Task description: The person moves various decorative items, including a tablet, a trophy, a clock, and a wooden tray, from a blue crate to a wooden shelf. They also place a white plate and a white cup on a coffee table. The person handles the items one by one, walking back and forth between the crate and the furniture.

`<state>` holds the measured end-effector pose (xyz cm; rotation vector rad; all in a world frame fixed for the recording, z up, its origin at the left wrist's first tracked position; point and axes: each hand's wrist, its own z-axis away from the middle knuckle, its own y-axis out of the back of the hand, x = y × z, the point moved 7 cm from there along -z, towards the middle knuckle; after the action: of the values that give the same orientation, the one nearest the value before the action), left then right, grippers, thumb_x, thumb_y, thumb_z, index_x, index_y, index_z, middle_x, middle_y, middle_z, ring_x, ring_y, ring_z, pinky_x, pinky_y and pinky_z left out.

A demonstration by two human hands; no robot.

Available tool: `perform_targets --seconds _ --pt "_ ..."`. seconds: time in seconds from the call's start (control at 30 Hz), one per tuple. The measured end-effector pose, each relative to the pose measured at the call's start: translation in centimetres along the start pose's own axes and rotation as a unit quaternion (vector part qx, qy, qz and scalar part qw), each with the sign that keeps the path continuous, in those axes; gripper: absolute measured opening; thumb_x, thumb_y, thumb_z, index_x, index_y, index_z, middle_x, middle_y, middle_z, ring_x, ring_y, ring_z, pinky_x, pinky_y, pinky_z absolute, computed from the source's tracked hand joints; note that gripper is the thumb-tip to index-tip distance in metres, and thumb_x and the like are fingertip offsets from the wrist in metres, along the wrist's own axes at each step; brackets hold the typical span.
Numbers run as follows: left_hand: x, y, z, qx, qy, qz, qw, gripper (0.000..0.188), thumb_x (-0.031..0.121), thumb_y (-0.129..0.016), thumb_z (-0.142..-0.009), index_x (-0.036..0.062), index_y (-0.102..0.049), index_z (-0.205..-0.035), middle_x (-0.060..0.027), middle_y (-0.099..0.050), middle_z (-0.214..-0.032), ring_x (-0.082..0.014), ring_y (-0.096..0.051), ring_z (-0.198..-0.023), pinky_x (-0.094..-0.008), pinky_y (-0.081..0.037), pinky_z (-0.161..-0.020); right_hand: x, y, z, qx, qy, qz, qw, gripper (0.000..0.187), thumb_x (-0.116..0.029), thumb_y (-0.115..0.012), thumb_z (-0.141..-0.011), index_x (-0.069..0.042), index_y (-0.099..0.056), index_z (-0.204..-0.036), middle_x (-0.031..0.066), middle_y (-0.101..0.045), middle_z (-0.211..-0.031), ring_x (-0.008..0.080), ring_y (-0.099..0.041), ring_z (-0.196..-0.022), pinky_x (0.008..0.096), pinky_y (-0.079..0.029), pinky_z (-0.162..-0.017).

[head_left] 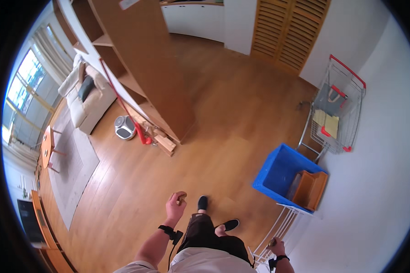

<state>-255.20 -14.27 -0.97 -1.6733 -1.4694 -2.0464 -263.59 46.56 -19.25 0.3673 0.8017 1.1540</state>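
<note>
My left hand (174, 207) is out in front of my body, its fingers curled round a small brown object (181, 199) whose kind I cannot make out. Low on the right, my right hand (278, 248) is closed on another small brown object (272, 243), also too small to name. A white wire rack (278, 225) stands beside the right hand; whether they touch, I cannot tell. Black bands with small devices circle both wrists.
Against the right wall are a blue crate (269, 175) with a brown tray (310, 190) in it, and a shopping cart (351, 129). A tall brown shelf (141, 54) rises ahead, with wooden boards (164, 143) and a silver-white device (124, 127) near its foot. A sofa (93, 109) is farther left.
</note>
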Motion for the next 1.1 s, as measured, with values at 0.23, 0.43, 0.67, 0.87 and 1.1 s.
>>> perform_targets --seconds 0.23,0.43,0.67,0.87,1.1 --pt "-4.9 9.9 -0.4 0.052 -0.012 -0.029 0.998 0.028 -0.001 -0.059 -0.074 0.009 -0.066 -0.099 -0.0092 -0.066 -0.091 -0.0269 -0.065 -0.085 -0.0333 -0.053 -0.072 -18.9 -1.4 -3.1 0.062 0.1 -0.03 0.993 0.081 -0.028 -0.086 -0.051 -0.012 -0.055 -0.124 0.018 -0.057 -0.115 0.0331 -0.058 -0.106 0.0398 -0.048 -0.092" --pt "-8.0 21.4 -4.2 0.069 -0.051 -0.015 0.996 0.03 -0.001 -0.06 -0.073 0.0105 -0.064 -0.101 -0.0077 -0.064 -0.093 -0.0244 -0.063 -0.075 -0.0327 -0.051 -0.065 -29.6 -11.8 -2.4 -0.029 0.085 0.017 0.996 0.085 -0.025 -0.085 -0.052 -0.012 -0.051 -0.129 0.0172 -0.057 -0.121 0.0342 -0.056 -0.112 0.0395 -0.046 -0.097" --pt "-14.2 36.6 -6.8 0.17 -0.098 -0.081 0.977 0.033 -0.004 -0.06 -0.07 0.0097 -0.065 -0.1 -0.0099 -0.056 -0.079 -0.0278 -0.059 -0.068 -0.0343 -0.049 -0.059 -43.7 -18.8 -2.2 -0.036 0.078 0.152 0.985 0.083 -0.03 -0.086 -0.053 -0.015 -0.052 -0.128 0.0155 -0.06 -0.122 0.03 -0.057 -0.115 0.0396 -0.047 -0.095" --pt "-19.0 43.3 -8.8 0.21 -0.07 -0.063 0.973 0.03 -0.003 -0.061 -0.07 0.0089 -0.066 -0.098 -0.0109 -0.056 -0.079 -0.0278 -0.059 -0.067 -0.0348 -0.049 -0.058 -57.6 -20.5 -3.9 -0.084 0.114 0.147 0.979 0.075 -0.038 -0.08 -0.059 -0.017 -0.054 -0.126 0.0144 -0.064 -0.115 0.0289 -0.062 -0.104 0.0384 -0.05 -0.089" --pt "-20.8 43.6 -18.0 0.197 -0.071 -0.04 0.977 0.03 -0.001 -0.063 -0.07 0.0092 -0.066 -0.098 -0.0112 -0.056 -0.079 -0.0286 -0.059 -0.067 -0.0354 -0.049 -0.057 -69.1 -20.9 -5.3 -0.069 0.146 0.196 0.967 0.07 -0.045 -0.076 -0.061 -0.022 -0.055 -0.125 0.0194 -0.058 -0.113 0.0335 -0.059 -0.106 0.0385 -0.05 -0.089"
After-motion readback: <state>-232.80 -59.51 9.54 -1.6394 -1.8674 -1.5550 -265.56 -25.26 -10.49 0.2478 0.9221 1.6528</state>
